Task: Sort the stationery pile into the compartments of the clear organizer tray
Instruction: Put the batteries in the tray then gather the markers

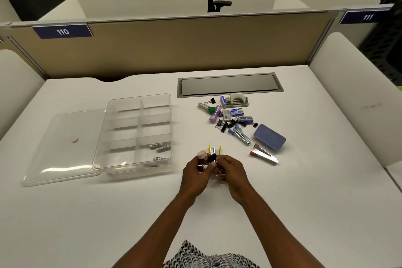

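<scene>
The clear organizer tray (167, 130) stands left of centre, with batteries (159, 147) in its two nearest right compartments. The stationery pile (233, 118) lies to its right: binder clips, staple boxes, glue sticks, a hole punch (237, 100), a blue case (269, 137) and two staple removers (264, 155). Both hands meet in front of the pile. My left hand (195, 175) holds a pink-capped tube (201, 155). My right hand (233, 173) touches a black binder clip (212, 158) between the two hands. Yellow clips (214, 148) lie just beyond the fingers.
The tray's clear lid (65, 148) lies flat to the left of the tray. A grey cable hatch (229, 85) is set into the desk behind the pile. A beige divider panel (174, 48) closes the far edge of the desk.
</scene>
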Action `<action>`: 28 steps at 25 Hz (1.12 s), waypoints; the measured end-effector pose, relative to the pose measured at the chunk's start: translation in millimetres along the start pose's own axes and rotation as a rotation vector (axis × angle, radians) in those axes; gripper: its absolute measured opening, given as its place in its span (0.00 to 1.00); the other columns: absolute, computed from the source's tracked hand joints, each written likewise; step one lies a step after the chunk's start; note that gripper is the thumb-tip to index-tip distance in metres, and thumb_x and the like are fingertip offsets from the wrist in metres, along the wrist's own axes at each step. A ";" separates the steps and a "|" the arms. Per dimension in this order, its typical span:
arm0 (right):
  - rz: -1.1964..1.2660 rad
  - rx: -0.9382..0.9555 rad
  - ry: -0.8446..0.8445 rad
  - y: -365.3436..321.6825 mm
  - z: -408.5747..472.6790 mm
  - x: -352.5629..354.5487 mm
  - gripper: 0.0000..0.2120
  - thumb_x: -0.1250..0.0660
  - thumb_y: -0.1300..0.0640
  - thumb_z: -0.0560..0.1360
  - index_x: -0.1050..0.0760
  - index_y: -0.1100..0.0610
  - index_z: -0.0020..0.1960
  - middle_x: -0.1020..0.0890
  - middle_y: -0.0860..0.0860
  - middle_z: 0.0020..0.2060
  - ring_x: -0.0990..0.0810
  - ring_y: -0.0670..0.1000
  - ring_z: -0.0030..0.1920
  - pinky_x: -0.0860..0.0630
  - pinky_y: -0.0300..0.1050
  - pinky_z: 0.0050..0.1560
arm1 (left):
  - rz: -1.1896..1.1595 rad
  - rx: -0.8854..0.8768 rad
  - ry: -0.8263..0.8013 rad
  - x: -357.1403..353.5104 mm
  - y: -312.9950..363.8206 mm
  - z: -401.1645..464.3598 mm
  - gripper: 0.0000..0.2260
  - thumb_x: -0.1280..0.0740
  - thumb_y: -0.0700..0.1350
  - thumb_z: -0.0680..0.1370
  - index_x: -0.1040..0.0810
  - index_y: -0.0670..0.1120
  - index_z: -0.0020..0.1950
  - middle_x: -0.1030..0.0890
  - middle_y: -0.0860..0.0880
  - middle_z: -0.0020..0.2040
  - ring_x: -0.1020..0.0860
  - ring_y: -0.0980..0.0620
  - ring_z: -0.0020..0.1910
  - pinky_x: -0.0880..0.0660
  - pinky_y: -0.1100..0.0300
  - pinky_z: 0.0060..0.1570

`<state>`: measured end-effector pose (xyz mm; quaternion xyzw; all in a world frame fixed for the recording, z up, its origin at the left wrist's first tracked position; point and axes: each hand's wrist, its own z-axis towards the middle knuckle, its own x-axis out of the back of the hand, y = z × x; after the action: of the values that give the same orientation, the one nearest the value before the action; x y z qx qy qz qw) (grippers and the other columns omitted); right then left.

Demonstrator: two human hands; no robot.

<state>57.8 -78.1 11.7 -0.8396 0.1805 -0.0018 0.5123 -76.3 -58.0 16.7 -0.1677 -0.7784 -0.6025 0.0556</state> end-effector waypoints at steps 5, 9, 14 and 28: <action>-0.042 0.027 0.009 3.3 -1.8 -1.7 0.06 0.33 0.60 0.77 0.17 0.56 0.50 0.15 0.57 0.41 0.19 0.54 0.40 0.26 0.44 0.35 | -0.024 0.041 0.023 7.6 -7.3 -0.1 0.13 0.26 0.56 0.72 0.19 0.57 0.56 0.16 0.56 0.47 0.19 0.55 0.47 0.20 0.57 0.47; -0.193 0.109 0.165 6.9 5.1 4.4 0.04 0.30 0.56 0.75 0.17 0.50 0.48 0.14 0.51 0.40 0.17 0.51 0.40 0.24 0.43 0.37 | -0.072 0.102 0.098 11.1 -12.8 1.1 0.12 0.25 0.50 0.72 0.18 0.55 0.54 0.16 0.56 0.47 0.19 0.56 0.49 0.21 0.57 0.52; -0.596 0.189 0.329 9.1 23.2 11.9 0.10 0.27 0.47 0.71 0.20 0.46 0.51 0.17 0.45 0.37 0.18 0.46 0.41 0.20 0.48 0.49 | 0.003 0.173 0.166 16.8 -11.8 6.3 0.08 0.25 0.49 0.71 0.19 0.54 0.48 0.17 0.54 0.43 0.18 0.52 0.47 0.21 0.54 0.51; -0.581 0.113 0.376 0.8 35.3 -5.6 0.08 0.28 0.48 0.67 0.18 0.48 0.45 0.16 0.46 0.33 0.17 0.50 0.40 0.19 0.49 0.46 | 0.081 0.187 0.198 13.4 -8.6 12.2 0.07 0.26 0.46 0.71 0.19 0.51 0.48 0.17 0.52 0.43 0.20 0.51 0.45 0.23 0.57 0.48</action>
<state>58.9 -46.4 -4.8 -0.8112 0.0251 -0.3121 0.4939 -90.2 -45.6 9.4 -0.1329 -0.8143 -0.5383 0.1715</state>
